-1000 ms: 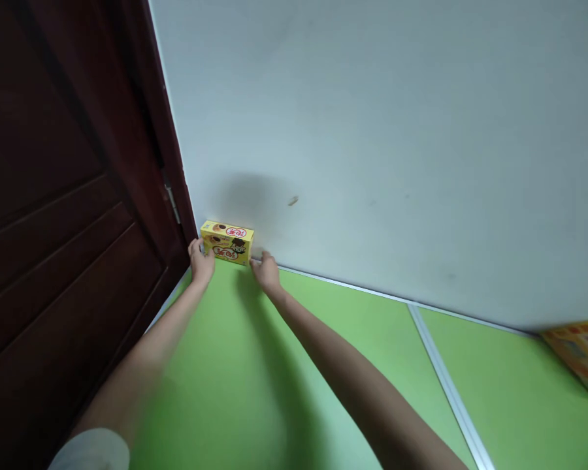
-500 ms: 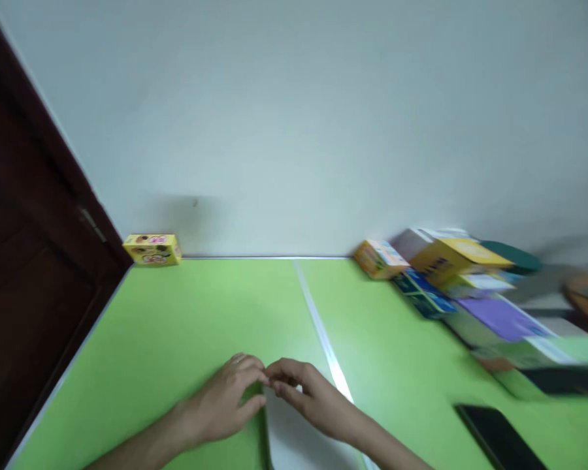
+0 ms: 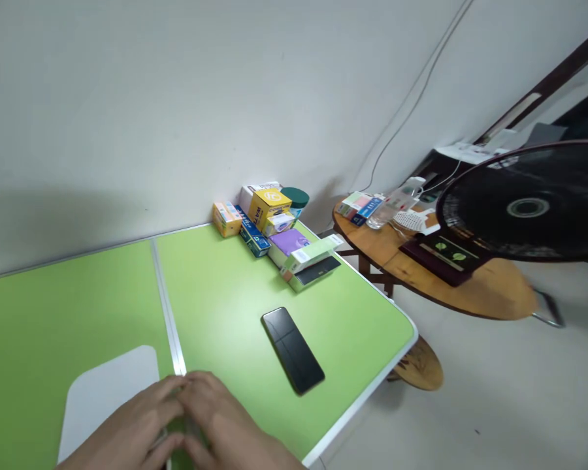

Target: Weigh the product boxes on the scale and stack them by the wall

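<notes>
Round to the right swings the view, and the hands, out by the yellow snack box in the corner one second ago, are now back at the near side of the tabletop (image 3: 215,294). That snack box is out of the picture, while the boxes at the far side show much more sharply.

So here we are: left hand (image 3: 137,424) and right hand (image 3: 225,418) come together at the fingertips, fingers bent, palms low. Is anything caught between them? I cannot tell; the fingers hide it. The left hand overlaps the white board (image 3: 112,382), which lies flat at the near left, just beside the silver strip (image 3: 166,300).

Over on the near right lies the black phone (image 3: 294,352), screen up, slanting, apart from both hands. Beyond it, a cluster at the far right: orange box (image 3: 227,219) next to the wall, blue box (image 3: 252,236) beside it, yellow box (image 3: 269,205) behind, green lid (image 3: 295,196) at the back, and the pale green box (image 3: 313,253) on the nearer side.

As for the step, it looks like a pause between actions, with neither hand reaching for the boxes. Any grasp from here, I judge, calls for the fingertips to part first.
</notes>
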`<action>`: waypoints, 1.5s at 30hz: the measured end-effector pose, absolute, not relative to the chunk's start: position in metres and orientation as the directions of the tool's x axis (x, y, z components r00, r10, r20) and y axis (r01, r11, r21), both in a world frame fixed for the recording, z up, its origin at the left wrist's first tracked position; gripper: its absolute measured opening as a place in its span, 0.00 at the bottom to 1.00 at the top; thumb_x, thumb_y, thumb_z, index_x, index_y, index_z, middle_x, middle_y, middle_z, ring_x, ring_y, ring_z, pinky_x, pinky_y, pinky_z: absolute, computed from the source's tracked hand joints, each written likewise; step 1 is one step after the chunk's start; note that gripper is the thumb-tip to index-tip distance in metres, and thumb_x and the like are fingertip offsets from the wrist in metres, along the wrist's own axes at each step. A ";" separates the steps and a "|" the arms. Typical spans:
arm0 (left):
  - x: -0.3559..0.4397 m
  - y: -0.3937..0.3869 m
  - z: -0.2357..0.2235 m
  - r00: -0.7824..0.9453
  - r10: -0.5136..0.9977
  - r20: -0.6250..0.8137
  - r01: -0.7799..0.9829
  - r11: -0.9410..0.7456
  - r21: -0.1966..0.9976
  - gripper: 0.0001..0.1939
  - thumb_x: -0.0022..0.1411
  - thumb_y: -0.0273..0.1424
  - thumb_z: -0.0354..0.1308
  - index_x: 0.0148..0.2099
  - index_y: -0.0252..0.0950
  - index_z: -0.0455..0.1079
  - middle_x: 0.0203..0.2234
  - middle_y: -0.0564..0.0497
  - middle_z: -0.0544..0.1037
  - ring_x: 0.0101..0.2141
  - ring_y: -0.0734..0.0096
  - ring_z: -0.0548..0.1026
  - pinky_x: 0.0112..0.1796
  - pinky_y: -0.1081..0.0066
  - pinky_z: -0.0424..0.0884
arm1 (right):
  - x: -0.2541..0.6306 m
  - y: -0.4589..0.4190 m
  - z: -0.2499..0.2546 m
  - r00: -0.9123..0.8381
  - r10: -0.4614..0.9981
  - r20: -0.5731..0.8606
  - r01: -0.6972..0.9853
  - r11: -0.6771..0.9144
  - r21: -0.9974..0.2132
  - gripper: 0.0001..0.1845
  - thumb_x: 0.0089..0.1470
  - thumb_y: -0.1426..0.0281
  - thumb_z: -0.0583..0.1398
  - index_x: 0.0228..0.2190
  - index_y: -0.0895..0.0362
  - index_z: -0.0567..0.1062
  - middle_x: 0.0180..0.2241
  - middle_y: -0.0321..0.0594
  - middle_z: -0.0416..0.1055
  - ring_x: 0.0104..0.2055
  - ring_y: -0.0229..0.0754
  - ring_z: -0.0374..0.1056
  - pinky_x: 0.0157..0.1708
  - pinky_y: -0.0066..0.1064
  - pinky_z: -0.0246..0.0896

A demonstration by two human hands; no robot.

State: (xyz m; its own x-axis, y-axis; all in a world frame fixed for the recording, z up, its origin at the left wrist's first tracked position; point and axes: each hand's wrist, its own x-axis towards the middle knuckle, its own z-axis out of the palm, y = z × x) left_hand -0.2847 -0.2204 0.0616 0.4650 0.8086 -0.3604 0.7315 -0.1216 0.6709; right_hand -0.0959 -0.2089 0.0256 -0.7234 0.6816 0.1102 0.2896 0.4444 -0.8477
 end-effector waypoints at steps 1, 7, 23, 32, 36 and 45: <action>-0.270 -0.213 0.065 0.451 0.816 -0.362 0.735 -0.109 0.669 0.21 0.59 0.34 0.55 0.55 0.55 0.70 0.59 0.50 0.68 0.58 0.53 0.66 0.59 0.49 0.60 | -0.079 -0.203 0.035 -0.679 0.727 0.107 0.271 0.383 -0.883 0.23 0.54 0.73 0.59 0.53 0.57 0.68 0.52 0.46 0.69 0.58 0.45 0.58 0.60 0.38 0.53; -0.152 -0.131 0.072 0.503 0.851 -0.150 0.570 -0.197 0.797 0.15 0.64 0.32 0.50 0.52 0.46 0.70 0.54 0.48 0.69 0.53 0.63 0.71 0.57 0.59 0.64 | 0.025 -0.147 0.041 -0.320 0.944 0.082 0.255 0.169 -0.952 0.16 0.59 0.70 0.55 0.49 0.52 0.71 0.48 0.43 0.72 0.51 0.45 0.67 0.54 0.45 0.62; -0.023 -0.005 0.039 0.273 0.889 0.369 0.652 -0.453 0.608 0.15 0.58 0.24 0.55 0.48 0.40 0.62 0.41 0.45 0.67 0.45 0.56 0.71 0.45 0.60 0.69 | 0.170 0.024 0.022 0.423 0.827 0.370 0.561 0.081 -0.824 0.26 0.49 0.73 0.53 0.52 0.57 0.66 0.53 0.51 0.65 0.55 0.50 0.63 0.52 0.46 0.61; -0.032 0.015 0.029 0.254 0.964 0.082 0.654 -0.233 0.720 0.14 0.53 0.28 0.63 0.43 0.37 0.67 0.41 0.46 0.66 0.38 0.60 0.75 0.40 0.64 0.72 | 0.180 0.033 0.022 0.366 0.878 0.309 0.586 0.041 -0.809 0.31 0.44 0.74 0.54 0.53 0.59 0.67 0.54 0.53 0.66 0.55 0.53 0.63 0.49 0.46 0.64; -0.084 -0.021 0.042 0.268 0.963 0.039 0.545 -0.185 0.818 0.12 0.52 0.30 0.61 0.40 0.38 0.67 0.38 0.50 0.69 0.36 0.65 0.74 0.37 0.67 0.73 | 0.165 -0.010 0.039 0.214 0.917 0.336 0.582 0.157 -0.798 0.31 0.45 0.72 0.57 0.54 0.55 0.66 0.49 0.48 0.67 0.47 0.49 0.67 0.41 0.40 0.68; -0.263 -0.185 0.096 -0.030 0.959 -0.282 0.638 0.236 0.733 0.16 0.54 0.39 0.59 0.45 0.44 0.69 0.44 0.49 0.74 0.45 0.57 0.73 0.45 0.58 0.72 | 0.035 -0.099 0.063 -0.513 0.858 0.008 0.299 0.187 -0.936 0.14 0.49 0.70 0.61 0.40 0.52 0.70 0.31 0.35 0.69 0.27 0.38 0.66 0.28 0.30 0.65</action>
State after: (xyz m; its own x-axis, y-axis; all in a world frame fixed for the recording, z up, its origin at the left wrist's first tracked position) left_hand -0.2630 -0.1853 0.0964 -0.0302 0.9589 -0.2820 0.6384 0.2356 0.7327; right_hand 0.0353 -0.0990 0.0635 -0.5128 0.8585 0.0078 0.2993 0.1873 -0.9356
